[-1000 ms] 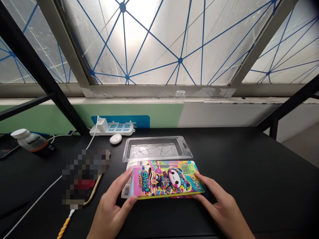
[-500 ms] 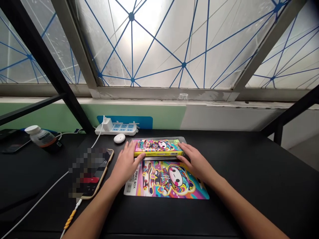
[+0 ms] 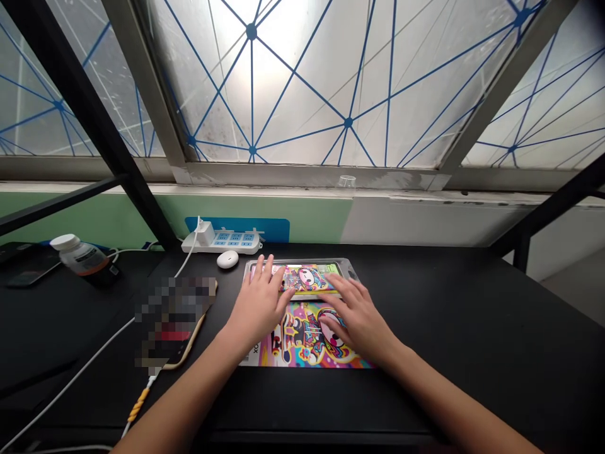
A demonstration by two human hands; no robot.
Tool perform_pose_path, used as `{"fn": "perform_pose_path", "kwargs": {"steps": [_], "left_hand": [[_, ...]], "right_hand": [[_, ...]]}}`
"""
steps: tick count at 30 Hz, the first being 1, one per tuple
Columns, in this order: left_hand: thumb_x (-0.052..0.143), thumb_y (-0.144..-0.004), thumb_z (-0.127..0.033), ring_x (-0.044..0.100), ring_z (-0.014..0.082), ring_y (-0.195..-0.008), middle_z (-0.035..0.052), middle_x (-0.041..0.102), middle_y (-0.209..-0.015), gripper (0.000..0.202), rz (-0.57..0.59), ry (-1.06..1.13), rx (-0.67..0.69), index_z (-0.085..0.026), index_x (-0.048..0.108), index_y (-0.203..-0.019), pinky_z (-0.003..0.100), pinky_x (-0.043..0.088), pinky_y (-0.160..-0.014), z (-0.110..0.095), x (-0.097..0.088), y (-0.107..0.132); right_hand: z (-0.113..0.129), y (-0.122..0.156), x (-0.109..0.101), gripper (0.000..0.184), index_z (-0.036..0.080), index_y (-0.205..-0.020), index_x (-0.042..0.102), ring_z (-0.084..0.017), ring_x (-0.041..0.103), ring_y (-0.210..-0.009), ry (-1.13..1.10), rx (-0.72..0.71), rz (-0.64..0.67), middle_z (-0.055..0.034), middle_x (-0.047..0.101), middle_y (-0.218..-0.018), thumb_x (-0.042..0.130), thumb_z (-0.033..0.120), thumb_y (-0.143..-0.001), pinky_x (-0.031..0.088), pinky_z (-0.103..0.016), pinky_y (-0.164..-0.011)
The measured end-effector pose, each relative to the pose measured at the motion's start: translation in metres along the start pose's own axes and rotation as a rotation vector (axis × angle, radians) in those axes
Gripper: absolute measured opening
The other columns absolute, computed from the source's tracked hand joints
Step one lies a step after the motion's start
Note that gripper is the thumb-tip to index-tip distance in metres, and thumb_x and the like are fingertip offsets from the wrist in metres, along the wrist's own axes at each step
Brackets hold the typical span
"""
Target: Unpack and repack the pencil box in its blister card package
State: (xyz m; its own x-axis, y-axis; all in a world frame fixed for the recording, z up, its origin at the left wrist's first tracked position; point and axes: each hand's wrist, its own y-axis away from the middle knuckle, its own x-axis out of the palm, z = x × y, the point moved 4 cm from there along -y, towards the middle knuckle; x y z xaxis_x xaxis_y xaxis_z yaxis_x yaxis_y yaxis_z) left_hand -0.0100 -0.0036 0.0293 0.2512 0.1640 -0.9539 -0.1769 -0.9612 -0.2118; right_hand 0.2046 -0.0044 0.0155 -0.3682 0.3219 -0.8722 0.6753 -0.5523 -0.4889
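Note:
A colourful pencil box (image 3: 307, 279) with a cartoon figure lies in a clear plastic tray (image 3: 350, 270) on the black desk. In front of it is a flat printed card (image 3: 302, 340) with a larger version of the figure, partly covered by both hands. My left hand (image 3: 265, 296), fingers spread, is over the left end of the box and the card's upper left corner. My right hand (image 3: 357, 315) is open over the box's right end and the card's right side. Whether the fingertips touch the box I cannot tell. Neither hand grips anything.
To the left lie a phone (image 3: 189, 334) with a charging cable (image 3: 138, 405) and a round white case (image 3: 227, 259). Behind are a power strip (image 3: 231, 242) and the window wall. A white-capped bottle (image 3: 85, 257) stands far left; black metal bars (image 3: 142, 208) rise at both sides.
Both hands have come off the ends of the pencil box and moved inward and over it. The box now sits in the tray, lower than before. The view has shifted slightly.

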Motion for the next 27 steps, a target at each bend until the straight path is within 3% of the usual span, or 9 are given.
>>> {"fn": "perform_pose_path", "kwargs": {"steps": [2,4,8,10,13,16,18,24,27], "left_hand": [[0.033,-0.103,-0.052,0.011,0.0358,-0.153,0.0169,0.023,-0.164,0.061,0.048,0.061,0.023,-0.015,0.037,-0.152,0.056,0.028,-0.116,-0.009,0.002,-0.012],[0.032,-0.102,-0.054,0.009,0.036,-0.153,0.0175,0.02,-0.164,0.067,0.097,0.102,0.023,-0.015,0.029,-0.156,0.057,0.026,-0.116,-0.015,0.009,-0.026],[0.034,-0.101,-0.056,0.012,0.0375,-0.152,0.0192,0.023,-0.163,0.07,0.119,0.06,0.011,-0.013,0.028,-0.156,0.061,0.019,-0.117,-0.015,0.028,-0.046],[0.033,-0.1,-0.057,0.014,0.0373,-0.152,0.0188,0.026,-0.162,0.07,0.083,0.027,0.005,-0.013,0.033,-0.154,0.061,0.016,-0.118,-0.008,0.034,-0.049],[0.031,-0.1,-0.059,0.016,0.0367,-0.152,0.0173,0.028,-0.162,0.069,0.059,0.014,-0.015,-0.015,0.037,-0.153,0.059,0.017,-0.118,0.004,0.037,-0.046],[0.031,-0.1,-0.061,0.017,0.0367,-0.152,0.0151,0.028,-0.162,0.068,0.071,0.02,-0.014,-0.019,0.039,-0.152,0.059,0.018,-0.118,0.011,0.035,-0.04],[0.033,-0.1,-0.06,0.017,0.0372,-0.151,0.0143,0.029,-0.162,0.066,0.077,0.024,-0.013,-0.022,0.04,-0.152,0.06,0.018,-0.117,0.011,0.032,-0.039],[0.034,-0.1,-0.059,0.016,0.0368,-0.151,0.0129,0.028,-0.163,0.06,0.112,0.03,0.002,-0.029,0.041,-0.152,0.06,0.018,-0.117,0.01,0.03,-0.04],[0.038,-0.099,-0.058,0.016,0.0357,-0.152,0.0132,0.027,-0.163,0.059,0.159,0.06,0.026,-0.029,0.044,-0.15,0.059,0.017,-0.118,0.013,0.028,-0.041]], "right_hand": [[0.018,-0.002,-0.005,0.027,0.018,-0.115,0.067,-0.03,0.057,-0.124,-0.09,-0.111,-0.011,-0.0178,0.063,-0.131,0.054,0.033,-0.097,0.046,-0.05,-0.101],[0.029,-0.002,-0.004,0.03,0.019,-0.12,0.066,-0.027,0.062,-0.114,-0.186,-0.144,0.075,-0.0149,0.066,-0.125,0.056,0.036,-0.097,0.051,-0.045,-0.095],[0.031,0.002,0.006,0.063,0.019,-0.144,0.049,-0.03,0.047,-0.135,-0.302,-0.042,0.337,-0.0156,0.054,-0.145,0.058,0.054,-0.092,0.042,-0.048,-0.109],[0.028,0.005,0.007,0.074,0.019,-0.149,0.042,-0.032,0.039,-0.141,-0.315,-0.007,0.394,-0.0158,0.046,-0.152,0.058,0.059,-0.089,0.034,-0.052,-0.113],[0.02,0.006,0.006,0.07,0.018,-0.143,0.049,-0.032,0.049,-0.13,-0.311,0.072,0.346,-0.0164,0.053,-0.144,0.062,0.059,-0.087,0.041,-0.05,-0.107],[0.012,0.005,0.007,0.04,0.018,-0.118,0.061,-0.028,0.059,-0.104,-0.236,0.203,0.248,-0.0133,0.064,-0.116,0.06,0.049,-0.092,0.05,-0.044,-0.088],[0.009,0.004,0.01,0.027,0.018,-0.1,0.06,-0.026,0.058,-0.091,-0.17,0.255,0.225,-0.0101,0.063,-0.1,0.057,0.045,-0.095,0.05,-0.042,-0.079],[0.012,0.007,0.006,0.024,0.022,-0.082,0.049,-0.018,0.055,-0.068,-0.188,0.282,0.153,-0.002,0.059,-0.076,0.056,0.04,-0.095,0.043,-0.031,-0.064],[-0.007,0.003,-0.009,0.028,0.022,-0.085,0.051,-0.017,0.054,-0.057,-0.211,0.341,0.133,0.0017,0.058,-0.065,0.054,0.048,-0.095,0.038,-0.029,-0.057]]}}
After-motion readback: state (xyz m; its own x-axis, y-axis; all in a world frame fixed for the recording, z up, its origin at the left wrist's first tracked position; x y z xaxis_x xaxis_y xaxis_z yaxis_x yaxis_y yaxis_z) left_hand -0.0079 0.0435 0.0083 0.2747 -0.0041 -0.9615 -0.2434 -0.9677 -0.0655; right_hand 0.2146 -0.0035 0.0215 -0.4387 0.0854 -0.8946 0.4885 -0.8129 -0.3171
